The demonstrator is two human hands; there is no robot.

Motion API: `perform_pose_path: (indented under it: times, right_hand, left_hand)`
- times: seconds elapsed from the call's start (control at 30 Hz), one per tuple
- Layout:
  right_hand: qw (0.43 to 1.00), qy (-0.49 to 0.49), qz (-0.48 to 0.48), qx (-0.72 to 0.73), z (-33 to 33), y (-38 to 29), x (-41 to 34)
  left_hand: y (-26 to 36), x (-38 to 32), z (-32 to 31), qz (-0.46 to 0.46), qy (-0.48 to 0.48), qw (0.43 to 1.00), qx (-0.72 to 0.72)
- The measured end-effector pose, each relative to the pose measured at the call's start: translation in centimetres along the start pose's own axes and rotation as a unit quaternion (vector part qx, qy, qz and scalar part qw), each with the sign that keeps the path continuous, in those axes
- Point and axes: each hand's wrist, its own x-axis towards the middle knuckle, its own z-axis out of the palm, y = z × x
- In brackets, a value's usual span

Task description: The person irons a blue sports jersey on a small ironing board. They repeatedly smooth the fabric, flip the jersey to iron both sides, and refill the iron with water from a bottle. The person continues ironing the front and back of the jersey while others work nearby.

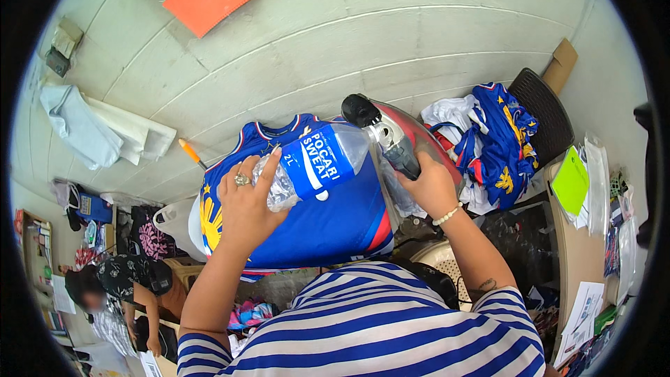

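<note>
My left hand [251, 201], with a ring on it, grips a clear plastic Pocari Sweat bottle [316, 165] with a blue label. The bottle is tilted so its uncapped mouth is at the top of a clothes iron [402, 154]; whether liquid is flowing cannot be seen. My right hand [433, 186] is closed around the iron's grey handle, a beaded bracelet at the wrist. The iron has a pale and red body and a black end. Beneath the bottle a blue basketball jersey [335, 230] with yellow, red and white designs is spread over the ironing surface.
A heap of blue and white jerseys [492, 152] lies to the right, against a dark woven chair back [542, 110]. Farther right stands a table [562, 256] with papers and plastic packs. An orange-handled tool [189, 152] is by the wall. At lower left another person [136, 283] bends over a table.
</note>
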Motion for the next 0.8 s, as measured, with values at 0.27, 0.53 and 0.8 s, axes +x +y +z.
perform_pose_path:
  times: [0.27,0.53,0.8]
  right_hand:
    - [1.000,-0.013,-0.004,-0.022,0.0,-0.3,-0.3]
    - [1.000,-0.015,-0.006,-0.015,0.3,-0.2,-0.5]
    - [1.000,-0.010,-0.003,-0.014,0.2,-0.2,-0.5]
  left_hand:
    - [0.0,0.5,-1.3,0.017,-0.016,1.000,0.019]
    - [0.0,0.5,-1.6,0.023,-0.020,0.999,0.032]
    - [-0.1,0.8,-1.7,0.023,-0.017,0.999,0.036]
